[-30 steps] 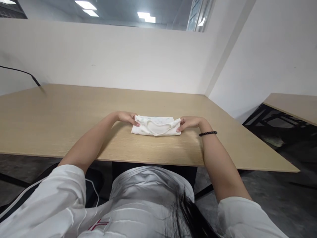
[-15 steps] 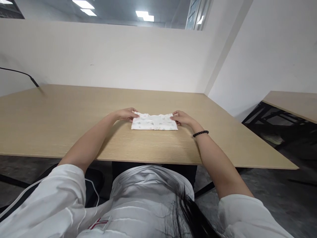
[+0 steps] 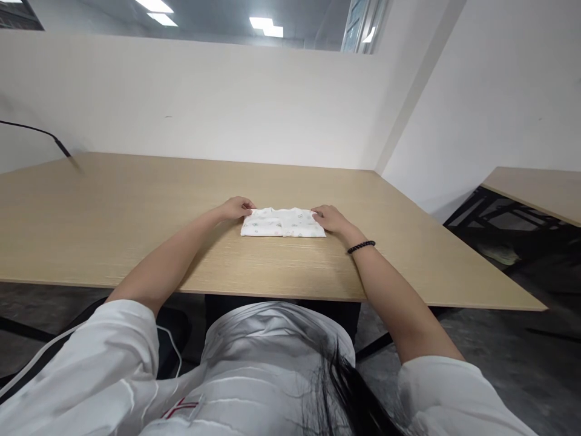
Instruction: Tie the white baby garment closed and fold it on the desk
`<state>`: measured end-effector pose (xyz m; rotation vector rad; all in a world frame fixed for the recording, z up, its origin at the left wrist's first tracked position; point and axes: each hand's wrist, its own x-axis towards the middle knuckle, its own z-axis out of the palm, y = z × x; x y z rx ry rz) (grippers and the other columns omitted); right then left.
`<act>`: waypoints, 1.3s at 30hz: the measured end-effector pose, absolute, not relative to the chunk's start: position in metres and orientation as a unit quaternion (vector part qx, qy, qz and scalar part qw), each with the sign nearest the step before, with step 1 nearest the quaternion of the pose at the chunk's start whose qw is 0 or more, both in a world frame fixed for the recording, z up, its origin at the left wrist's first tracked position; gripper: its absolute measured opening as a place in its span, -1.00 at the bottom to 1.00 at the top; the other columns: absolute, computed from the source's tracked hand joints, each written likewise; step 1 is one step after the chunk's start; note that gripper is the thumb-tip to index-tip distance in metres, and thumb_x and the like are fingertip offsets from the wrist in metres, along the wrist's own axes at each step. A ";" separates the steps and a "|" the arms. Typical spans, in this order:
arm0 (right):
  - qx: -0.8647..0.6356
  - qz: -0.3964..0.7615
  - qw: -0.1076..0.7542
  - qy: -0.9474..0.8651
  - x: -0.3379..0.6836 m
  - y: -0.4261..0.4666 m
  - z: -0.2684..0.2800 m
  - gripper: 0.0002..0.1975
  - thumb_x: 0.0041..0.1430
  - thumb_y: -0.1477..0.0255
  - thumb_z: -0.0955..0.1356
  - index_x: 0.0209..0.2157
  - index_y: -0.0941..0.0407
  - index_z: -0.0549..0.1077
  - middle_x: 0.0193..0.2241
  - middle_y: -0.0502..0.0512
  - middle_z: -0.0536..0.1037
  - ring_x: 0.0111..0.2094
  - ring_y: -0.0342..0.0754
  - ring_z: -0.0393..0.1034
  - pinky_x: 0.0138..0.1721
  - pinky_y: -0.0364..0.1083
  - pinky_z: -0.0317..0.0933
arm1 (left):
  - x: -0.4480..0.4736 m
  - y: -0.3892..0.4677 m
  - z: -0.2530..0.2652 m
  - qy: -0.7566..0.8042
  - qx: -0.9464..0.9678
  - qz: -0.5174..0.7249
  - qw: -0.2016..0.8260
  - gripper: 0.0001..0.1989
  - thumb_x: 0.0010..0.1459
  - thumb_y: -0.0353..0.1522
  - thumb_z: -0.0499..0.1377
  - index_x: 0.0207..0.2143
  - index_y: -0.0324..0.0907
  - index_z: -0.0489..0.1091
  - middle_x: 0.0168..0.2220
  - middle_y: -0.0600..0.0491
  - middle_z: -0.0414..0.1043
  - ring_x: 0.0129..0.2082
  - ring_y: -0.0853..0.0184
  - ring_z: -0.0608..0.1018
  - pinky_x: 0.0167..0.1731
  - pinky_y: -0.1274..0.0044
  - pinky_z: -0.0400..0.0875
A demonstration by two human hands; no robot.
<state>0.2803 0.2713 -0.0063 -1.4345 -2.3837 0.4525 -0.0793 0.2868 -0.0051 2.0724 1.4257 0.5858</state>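
A folded white cloth [image 3: 283, 223] with a small scattered print lies flat on the table, its long side running left to right. At its far left corner is my left hand [image 3: 237, 208], thumb and fingers pinched on the edge. My right hand [image 3: 330, 218] has the far right corner between its thumb and fingers, and a black beaded bracelet [image 3: 362, 246] sits on that wrist. The fingertips of both hands are partly hidden at the cloth's edges. Whether the cloth is a garment, I cannot tell.
The wooden table [image 3: 136, 200] reaches to a white wall [image 3: 227, 103]. A thin black gooseneck stem [image 3: 61, 145] stands at its far left. Another table [image 3: 540, 188] with a black frame is on the right. My body is close to the front edge.
My right hand has turned slightly, and its wrist has shifted a little left. My left hand has risen slightly over the corner. The cloth stays in place.
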 end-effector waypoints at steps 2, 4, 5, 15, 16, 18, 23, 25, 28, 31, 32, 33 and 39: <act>-0.520 0.154 0.181 -0.820 0.280 0.271 -0.007 -0.77 0.16 0.41 0.29 -0.25 0.13 0.57 -0.26 0.22 0.61 -0.16 0.11 0.42 -0.14 -0.04 0.23 | -0.081 0.287 -0.007 0.523 0.776 0.221 0.274 -0.66 -0.05 -0.20 0.23 -0.22 -0.18 0.51 -0.16 -0.11 0.55 -0.17 0.18 0.53 -0.14 0.42 0.36; -0.537 0.152 0.203 -0.804 0.279 0.272 -0.009 -0.77 0.15 0.44 0.30 -0.23 0.12 0.58 -0.21 0.22 0.62 -0.16 0.09 0.43 -0.14 -0.05 0.24 | -0.082 0.288 -0.009 0.523 0.777 0.225 0.268 -0.64 -0.05 -0.16 0.24 -0.24 -0.19 0.51 -0.19 -0.11 0.55 -0.20 0.20 0.52 -0.16 0.43 0.35; -0.545 0.152 0.213 -0.796 0.278 0.273 -0.009 -0.76 0.14 0.46 0.30 -0.21 0.13 0.57 -0.20 0.22 0.62 -0.16 0.08 0.44 -0.15 -0.06 0.25 | -0.082 0.289 -0.010 0.526 0.776 0.226 0.265 -0.64 -0.04 -0.14 0.23 -0.25 -0.19 0.51 -0.21 -0.10 0.55 -0.21 0.21 0.52 -0.17 0.43 0.34; -0.591 0.157 0.262 -0.747 0.275 0.278 -0.017 -0.79 0.14 0.47 0.32 -0.21 0.19 0.56 -0.22 0.23 0.61 -0.25 0.00 0.46 -0.19 -0.08 0.29 | -0.078 0.291 -0.019 0.558 0.767 0.242 0.207 -0.77 0.09 -0.19 0.15 -0.37 -0.17 0.43 -0.27 -0.09 0.53 -0.21 0.21 0.49 -0.16 0.42 0.36; -0.594 0.154 0.262 -0.745 0.275 0.278 -0.019 -0.80 0.15 0.46 0.32 -0.23 0.18 0.56 -0.24 0.24 0.61 -0.25 0.01 0.46 -0.18 -0.07 0.29 | -0.078 0.291 -0.019 0.561 0.766 0.243 0.199 -0.78 0.11 -0.20 0.15 -0.37 -0.17 0.43 -0.27 -0.10 0.53 -0.21 0.20 0.49 -0.14 0.41 0.36; -0.598 0.141 0.266 -0.743 0.276 0.278 -0.020 -0.81 0.18 0.45 0.32 -0.25 0.17 0.56 -0.23 0.25 0.60 -0.22 0.05 0.45 -0.13 -0.03 0.28 | -0.076 0.289 -0.018 0.567 0.765 0.245 0.183 -0.78 0.13 -0.21 0.14 -0.35 -0.18 0.43 -0.26 -0.12 0.51 -0.17 0.17 0.49 -0.10 0.38 0.36; -0.594 0.066 0.334 -0.729 0.264 0.270 -0.012 -0.62 0.34 0.36 0.17 0.02 0.21 0.46 0.04 0.41 0.45 0.11 0.20 0.27 0.13 0.12 0.13 | -0.053 0.272 -0.004 0.527 0.789 0.302 0.091 -0.63 0.30 -0.21 -0.04 0.02 -0.20 0.36 0.10 -0.17 0.35 0.19 0.14 0.31 0.22 0.30 0.14; -0.554 0.026 0.368 -0.746 0.247 0.261 -0.009 -0.54 0.39 0.31 0.11 0.13 0.23 0.38 0.11 0.42 0.39 0.17 0.19 0.22 0.18 0.13 0.08 | -0.034 0.258 0.000 0.472 0.823 0.312 0.052 -0.53 0.35 -0.18 -0.14 0.19 -0.19 0.22 0.25 -0.16 0.21 0.29 0.16 0.19 0.29 0.30 0.02; -0.506 0.004 0.315 -0.803 0.216 0.246 -0.011 -0.45 0.41 0.24 0.04 0.25 0.24 0.25 0.24 0.40 0.27 0.26 0.18 0.11 0.23 0.15 0.00 | -0.005 0.238 -0.004 0.428 0.872 0.235 0.044 -0.37 0.36 -0.08 -0.22 0.35 -0.24 -0.02 0.42 -0.16 -0.13 0.40 0.14 -0.04 0.33 0.27 -0.12; -0.522 0.043 0.179 -0.833 0.196 0.235 -0.019 -0.39 0.42 0.20 -0.01 0.32 0.23 0.13 0.34 0.38 0.12 0.35 0.20 -0.04 0.28 0.23 -0.14 | 0.008 0.228 -0.012 0.457 0.881 0.096 0.073 -0.28 0.35 -0.05 -0.32 0.40 -0.28 -0.19 0.45 -0.16 -0.29 0.43 0.13 -0.19 0.34 0.23 -0.24; -0.529 0.060 0.141 -0.835 0.193 0.233 -0.021 -0.38 0.42 0.19 -0.03 0.34 0.22 0.09 0.36 0.37 0.08 0.36 0.19 -0.08 0.29 0.25 -0.18 | 0.009 0.227 -0.014 0.471 0.876 0.059 0.086 -0.26 0.35 -0.03 -0.35 0.41 -0.29 -0.23 0.45 -0.16 -0.30 0.43 0.13 -0.20 0.33 0.22 -0.25; -0.535 0.074 0.113 -0.834 0.192 0.232 -0.023 -0.36 0.42 0.17 -0.05 0.36 0.22 0.05 0.37 0.35 0.05 0.38 0.17 -0.12 0.30 0.25 -0.23 | 0.008 0.228 -0.015 0.483 0.870 0.033 0.097 -0.23 0.33 0.00 -0.36 0.42 -0.29 -0.27 0.45 -0.16 -0.32 0.43 0.13 -0.22 0.33 0.23 -0.25; -0.605 0.086 0.067 -0.789 0.201 0.239 -0.021 -0.26 0.38 0.04 -0.09 0.41 0.19 -0.14 0.43 0.25 -0.24 0.42 0.15 -0.38 0.33 0.26 -0.40 | 0.001 0.235 -0.010 0.540 0.835 0.000 0.108 -0.05 0.22 0.17 -0.37 0.42 -0.32 -0.35 0.44 -0.20 -0.42 0.43 0.10 -0.28 0.34 0.25 -0.24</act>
